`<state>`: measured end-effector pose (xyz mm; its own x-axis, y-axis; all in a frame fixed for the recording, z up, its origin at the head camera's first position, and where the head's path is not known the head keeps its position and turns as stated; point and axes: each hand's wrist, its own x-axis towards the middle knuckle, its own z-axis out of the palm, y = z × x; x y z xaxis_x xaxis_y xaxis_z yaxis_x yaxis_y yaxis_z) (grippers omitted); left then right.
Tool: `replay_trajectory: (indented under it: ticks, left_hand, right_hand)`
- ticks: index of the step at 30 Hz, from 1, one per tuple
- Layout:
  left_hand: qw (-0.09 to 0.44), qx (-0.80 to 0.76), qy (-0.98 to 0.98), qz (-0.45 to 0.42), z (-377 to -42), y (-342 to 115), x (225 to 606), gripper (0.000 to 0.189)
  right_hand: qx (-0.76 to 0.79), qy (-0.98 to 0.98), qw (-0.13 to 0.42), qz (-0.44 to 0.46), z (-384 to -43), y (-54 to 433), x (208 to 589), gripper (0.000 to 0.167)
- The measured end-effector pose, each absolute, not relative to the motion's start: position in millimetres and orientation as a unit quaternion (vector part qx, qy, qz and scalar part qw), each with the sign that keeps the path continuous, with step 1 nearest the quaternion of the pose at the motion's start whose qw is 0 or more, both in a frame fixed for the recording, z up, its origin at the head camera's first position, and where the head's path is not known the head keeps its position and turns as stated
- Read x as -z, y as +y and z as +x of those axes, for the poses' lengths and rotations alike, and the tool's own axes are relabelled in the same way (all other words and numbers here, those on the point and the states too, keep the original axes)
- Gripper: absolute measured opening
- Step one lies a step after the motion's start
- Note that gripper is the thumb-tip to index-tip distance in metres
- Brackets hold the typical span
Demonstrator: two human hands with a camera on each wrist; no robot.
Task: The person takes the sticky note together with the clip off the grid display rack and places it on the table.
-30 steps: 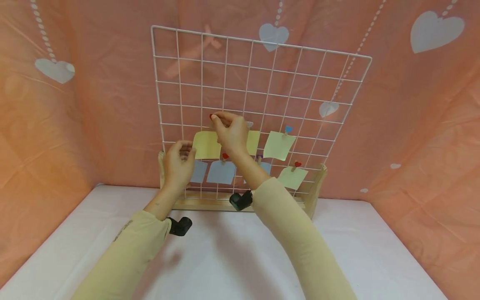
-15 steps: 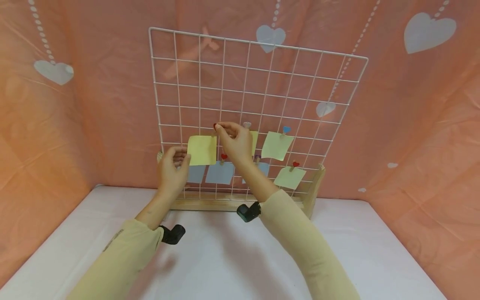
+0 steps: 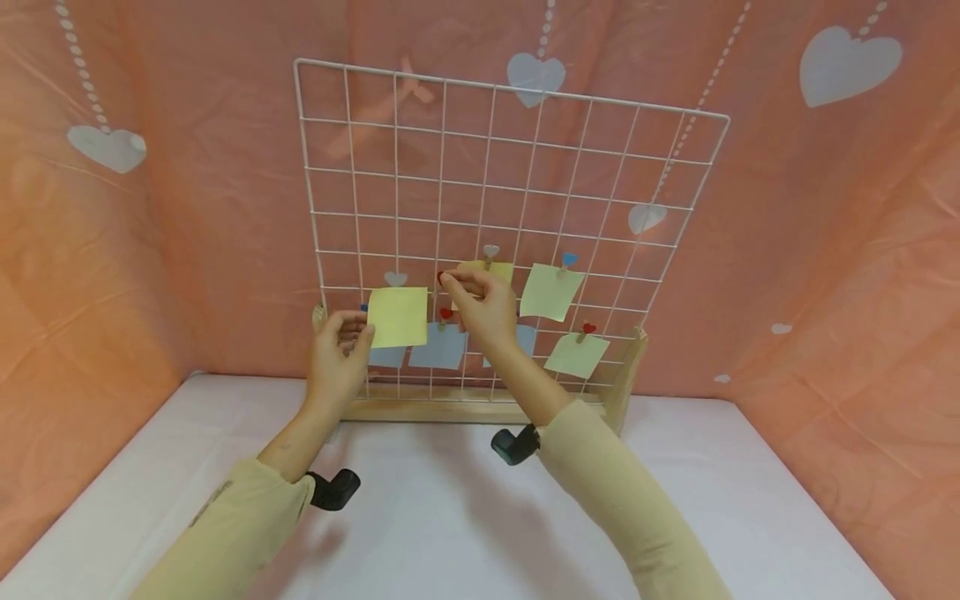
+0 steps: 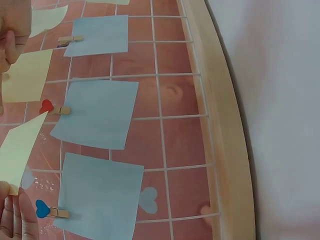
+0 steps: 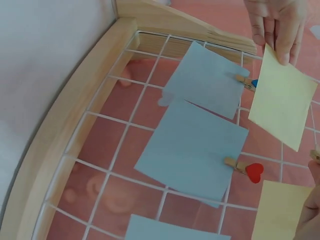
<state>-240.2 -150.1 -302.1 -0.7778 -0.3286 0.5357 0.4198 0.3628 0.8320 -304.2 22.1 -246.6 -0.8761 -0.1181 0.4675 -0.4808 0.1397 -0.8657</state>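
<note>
My left hand point(image 3: 337, 354) pinches a yellow sticky note point(image 3: 397, 318) by its left edge, thumb in front, in front of the wire grid point(image 3: 465, 200). My right hand point(image 3: 489, 312) pinches a small wooden clothespin point(image 5: 315, 155) topped with a red heart point(image 3: 441, 277), just right of the note and apart from it. Behind the right hand, another yellow note point(image 3: 501, 272) hangs from a clip with a whitish heart point(image 3: 491, 250). Blue notes hang below; one point(image 4: 97, 112) is held by a red-heart clothespin point(image 4: 60, 110), another point(image 4: 100, 197) by a blue-heart one point(image 4: 52, 210).
Two pale green notes point(image 3: 551, 292) hang on the grid's right side. A wooden stand point(image 3: 442, 410) holds the grid upright on a white-covered table point(image 3: 420, 517). Pink curtains with heart prints point(image 3: 536, 75) surround it. Black camera mounts point(image 3: 335, 490) sit at both wrists.
Both hands have come lower, the left carrying the yellow note down and slightly left. The right hand has shifted right with the red-heart clothespin, widening the gap to the note.
</note>
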Motion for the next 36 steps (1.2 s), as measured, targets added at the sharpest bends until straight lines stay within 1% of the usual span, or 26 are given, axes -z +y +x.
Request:
replay_trajectory:
  ticks: [3, 10, 18, 27, 36]
  left_hand:
    - [0.322, 0.572, -0.754, -0.03, -238, -150, 304, 0.02]
    - [0.28, 0.58, -0.765, -0.023, -230, -150, 308, 0.024]
    - [0.267, 0.584, -0.766, -0.018, -227, -149, 312, 0.025]
    - [0.275, 0.585, -0.763, -0.013, -226, -146, 319, 0.022]
    - [0.293, 0.586, -0.755, -0.026, -222, -142, 321, 0.021]
  right_hand:
    - [-0.62, -0.744, 0.148, 0.201, -304, 26, 250, 0.022]
    - [-0.616, -0.746, 0.154, 0.202, -304, 36, 259, 0.022]
    - [-0.62, -0.75, 0.139, 0.182, -303, 46, 266, 0.022]
    - [-0.619, -0.751, 0.133, 0.191, -302, 56, 273, 0.023]
    - [-0.617, -0.758, 0.126, 0.171, -301, 65, 280, 0.021]
